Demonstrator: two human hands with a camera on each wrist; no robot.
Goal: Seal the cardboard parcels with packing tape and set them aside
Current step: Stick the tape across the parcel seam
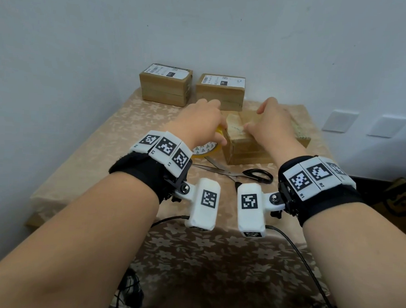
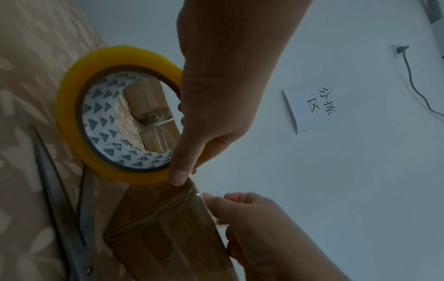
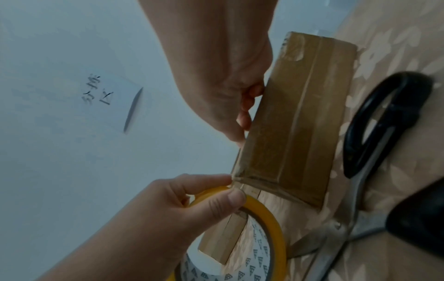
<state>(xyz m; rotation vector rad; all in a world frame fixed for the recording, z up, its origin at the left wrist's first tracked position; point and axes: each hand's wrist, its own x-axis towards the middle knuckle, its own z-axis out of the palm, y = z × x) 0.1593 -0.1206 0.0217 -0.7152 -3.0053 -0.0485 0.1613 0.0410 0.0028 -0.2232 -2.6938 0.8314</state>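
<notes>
The left hand point(image 1: 200, 120) reaches forward with its forearm low over the table, knuckles up, fingers curled round the rim of a yellow roll of clear packing tape with a triangle-printed white core point(image 2: 120, 116). The thumb and forefinger pinch the roll just where it meets the near-left corner of the brown cardboard parcel already criss-crossed with clear tape point(image 1: 249, 144). The roll stands on edge, touching the parcel's left side.

The right hand point(image 1: 273, 124) stretches out alongside, palm down on top of that parcel. Its fingers are bent and press along the parcel's top edge — the right-wrist view shows their tips tucked against the cardboard point(image 3: 247, 106). Whether they pinch a loose end of tape or merely press is not clear; the hand grips nothing else.

The parcel sits in the middle of the table covered by a beige cloth with a pale flower pattern point(image 1: 118, 135). At six o'clock from the parcel, just beside its near face, lie steel scissors with black loop handles point(image 1: 243, 173), blades pointing towards nine o'clock and handles towards three.

At twelve o'clock, along the far edge by the pale wall, stand two more brown cardboard boxes with white shipping labels on top — one at about eleven o'clock point(image 1: 165, 84), the other point(image 1: 220, 91) close to its right, the two apart.
</notes>
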